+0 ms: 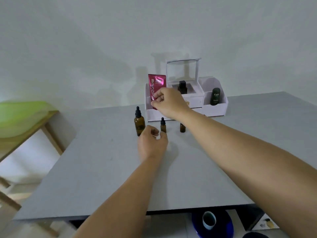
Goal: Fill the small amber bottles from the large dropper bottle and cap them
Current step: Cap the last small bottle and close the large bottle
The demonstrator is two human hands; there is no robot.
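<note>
Grey table (188,177): serves as the work surface.

Left hand (152,144): low over the table with its fingers curled in. It cannot be told whether it grips anything.

Capped small amber bottle (163,126): upright just beyond the left hand, black dropper top fitted.

Second small amber bottle (182,128): upright to the right, top partly hidden by the right forearm, so cap state is unclear.

Large dropper bottle (139,122): upright at the left end of the row, bulb on.

Handling assessment: all three are probably glass, so rigid, smooth and breakable. The small ones look light and easily tipped. Steady each by the body and turn at the collar. The bulb is likely soft, so squeeze it gently.

Right hand (169,102): raised above the row, fingertips pinched together. Nothing can be made out between them.

White organiser (217,110), at the rear:
- The pink tube (157,86) reads "Glad2Glow" and "RETINOL".
- The dark green bottle (215,97) reads "Kahf".
- The black-capped bottle (182,86) in the centre compartment shows no legible label.
</note>
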